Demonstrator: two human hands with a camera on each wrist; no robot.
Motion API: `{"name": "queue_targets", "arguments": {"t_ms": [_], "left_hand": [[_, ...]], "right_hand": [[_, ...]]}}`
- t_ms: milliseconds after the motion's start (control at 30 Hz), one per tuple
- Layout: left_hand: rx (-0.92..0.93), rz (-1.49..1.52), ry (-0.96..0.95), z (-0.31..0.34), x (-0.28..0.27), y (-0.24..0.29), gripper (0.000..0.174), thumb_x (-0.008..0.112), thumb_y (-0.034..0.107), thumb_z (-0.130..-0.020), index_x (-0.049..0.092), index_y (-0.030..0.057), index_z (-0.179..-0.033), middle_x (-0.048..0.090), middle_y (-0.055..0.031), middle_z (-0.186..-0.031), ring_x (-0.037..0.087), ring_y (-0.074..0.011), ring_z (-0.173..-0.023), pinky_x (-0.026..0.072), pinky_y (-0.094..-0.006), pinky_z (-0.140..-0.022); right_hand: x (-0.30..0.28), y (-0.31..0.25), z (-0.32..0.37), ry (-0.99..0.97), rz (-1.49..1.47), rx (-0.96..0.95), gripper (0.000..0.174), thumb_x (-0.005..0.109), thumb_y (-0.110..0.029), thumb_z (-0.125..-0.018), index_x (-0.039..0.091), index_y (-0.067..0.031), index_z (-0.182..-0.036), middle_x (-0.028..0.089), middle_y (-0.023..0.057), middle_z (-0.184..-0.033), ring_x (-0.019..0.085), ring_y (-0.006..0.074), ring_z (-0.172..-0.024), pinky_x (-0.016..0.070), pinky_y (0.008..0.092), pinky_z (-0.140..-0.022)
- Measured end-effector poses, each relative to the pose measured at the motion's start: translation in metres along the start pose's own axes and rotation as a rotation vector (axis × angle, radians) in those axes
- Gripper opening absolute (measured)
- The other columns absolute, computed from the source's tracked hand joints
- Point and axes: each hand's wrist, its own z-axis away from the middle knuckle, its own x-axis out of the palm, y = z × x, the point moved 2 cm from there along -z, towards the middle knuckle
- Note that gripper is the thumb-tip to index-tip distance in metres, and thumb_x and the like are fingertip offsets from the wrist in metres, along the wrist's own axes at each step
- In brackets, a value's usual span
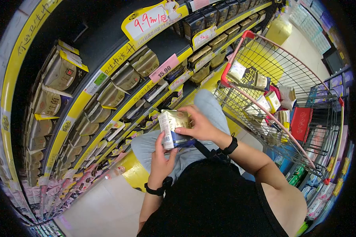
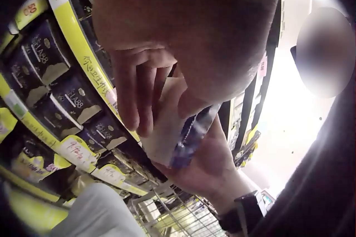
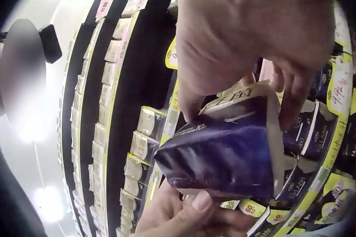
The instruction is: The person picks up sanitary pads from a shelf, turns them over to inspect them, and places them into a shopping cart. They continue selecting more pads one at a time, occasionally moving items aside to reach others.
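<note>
Both hands hold a soft gold, white and dark blue pack of sanitary pads (image 1: pixel 171 123) in front of the chest, above the lap. My right hand (image 1: pixel 201 127) grips its right side, with the thumb across the printed front. At the lower left corner, the thumb and fingers of my left hand (image 1: pixel 161 161) hold it from below. In the left wrist view, the pack's pale side (image 2: pixel 167 128) lies between the two hands. The right wrist view shows its dark blue end (image 3: pixel 228 151), with the left thumb (image 3: pixel 201 200) at the lower edge.
Shelves with yellow edge strips (image 1: pixel 110 73) curve along the left, stocked with gold packs (image 1: pixel 61 73) and dark packs. A wire shopping cart (image 1: pixel 281 51) with a red handle stands at the right, holding several packs. A clear bottle (image 1: pixel 115 172) lies on the floor.
</note>
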Motion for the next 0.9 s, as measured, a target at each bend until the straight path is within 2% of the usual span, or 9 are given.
{"name": "queue_targets", "arguments": {"t_ms": [133, 233, 333, 533, 600, 633, 733, 833, 900], "left_hand": [[0.029, -0.059, -0.002, -0.001, 0.002, 0.008, 0.062, 0.065, 0.002, -0.089, 0.040, 0.0010, -0.146, 0.063, -0.0251, -0.121, 0.070, -0.0291, -0.098, 0.0562, -0.0365, -0.082], [0.081, -0.125, -0.037, -0.002, -0.003, 0.008, 0.056, 0.063, 0.000, -0.089, 0.047, 0.0016, -0.143, 0.063, -0.0232, -0.123, 0.069, -0.0292, -0.098, 0.0557, -0.0353, -0.082], [0.096, -0.146, -0.054, 0.001, -0.005, 0.013, 0.053, 0.061, -0.002, -0.090, 0.050, 0.0019, -0.141, 0.062, -0.0217, -0.124, 0.068, -0.0291, -0.100, 0.0553, -0.0349, -0.083], [0.048, -0.137, -0.069, 0.011, -0.002, 0.011, 0.044, 0.061, -0.001, -0.090, 0.056, 0.0016, -0.134, 0.063, -0.0177, -0.128, 0.068, -0.0248, -0.103, 0.0536, -0.0329, -0.083], [0.100, -0.198, -0.065, 0.014, -0.003, 0.005, 0.035, 0.063, 0.000, -0.089, 0.061, 0.0010, -0.124, 0.064, -0.0155, -0.123, 0.067, -0.0226, -0.098, 0.0524, -0.0312, -0.082], [0.099, -0.218, -0.076, 0.017, -0.003, 0.004, 0.032, 0.063, 0.000, -0.089, 0.062, 0.0007, -0.121, 0.065, -0.0151, -0.121, 0.067, -0.0222, -0.096, 0.0522, -0.0311, -0.081], [0.072, -0.307, -0.105, 0.021, -0.001, 0.007, 0.025, 0.064, 0.000, -0.088, 0.065, 0.0002, -0.113, 0.066, -0.0140, -0.113, 0.065, -0.0209, -0.088, 0.0514, -0.0305, -0.079], [0.059, -0.332, -0.120, 0.022, 0.007, 0.009, 0.021, 0.064, 0.000, -0.088, 0.066, -0.0001, -0.108, 0.066, -0.0132, -0.106, 0.063, -0.0199, -0.083, 0.0506, -0.0298, -0.077], [0.063, -0.323, -0.102, 0.017, 0.011, 0.009, 0.019, 0.064, 0.000, -0.088, 0.066, 0.0000, -0.106, 0.066, -0.0125, -0.103, 0.062, -0.0191, -0.080, 0.0500, -0.0291, -0.075]], "right_hand": [[0.007, 0.013, -0.004, -0.065, -0.244, -0.084, 0.074, 0.080, -0.026, -0.084, 0.040, -0.0062, -0.143, 0.049, 0.0115, -0.135, 0.053, 0.0206, -0.120, 0.0488, 0.0346, -0.096], [0.009, 0.012, -0.002, -0.112, -0.431, 0.015, 0.085, 0.084, -0.036, -0.079, 0.039, -0.0053, -0.144, 0.053, 0.0185, -0.135, 0.051, 0.0282, -0.127, 0.0411, 0.0373, -0.107], [0.006, 0.010, -0.003, -0.159, -0.425, -0.001, 0.092, 0.085, -0.030, -0.078, 0.033, -0.0058, -0.149, 0.054, 0.0176, -0.135, 0.051, 0.0272, -0.127, 0.0400, 0.0381, -0.108], [-0.032, 0.018, -0.033, 0.252, -0.118, -0.303, 0.090, 0.082, -0.023, -0.078, 0.033, -0.0120, -0.152, 0.049, 0.0083, -0.138, 0.050, 0.0205, -0.124, 0.0450, 0.0372, -0.102], [-0.059, -0.005, -0.047, 0.469, 0.099, -0.266, 0.086, 0.083, -0.027, -0.074, 0.042, -0.0116, -0.148, 0.051, 0.0117, -0.136, 0.051, 0.0249, -0.125, 0.0441, 0.0391, -0.102], [-0.069, -0.012, -0.062, 0.602, 0.135, -0.392, 0.084, 0.083, -0.028, -0.068, 0.048, -0.0131, -0.143, 0.051, 0.0197, -0.135, 0.052, 0.0370, -0.123, 0.0422, 0.0424, -0.107], [-0.089, -0.018, -0.098, 0.895, 0.429, -0.393, 0.082, 0.080, -0.035, -0.070, 0.048, -0.0222, -0.144, 0.049, 0.0215, -0.137, 0.048, 0.0388, -0.121, 0.0379, 0.0489, -0.104], [-0.088, -0.003, -0.141, 0.972, 0.296, -0.370, 0.080, 0.076, -0.035, -0.075, 0.044, -0.0305, -0.148, 0.042, 0.0249, -0.142, 0.039, 0.0429, -0.120, 0.0351, 0.0506, -0.104], [-0.092, -0.007, -0.157, 0.916, 0.194, -0.433, 0.075, 0.076, -0.027, -0.078, 0.046, -0.0272, -0.146, 0.040, 0.0262, -0.140, 0.039, 0.0436, -0.122, 0.0316, 0.0504, -0.110]]}}
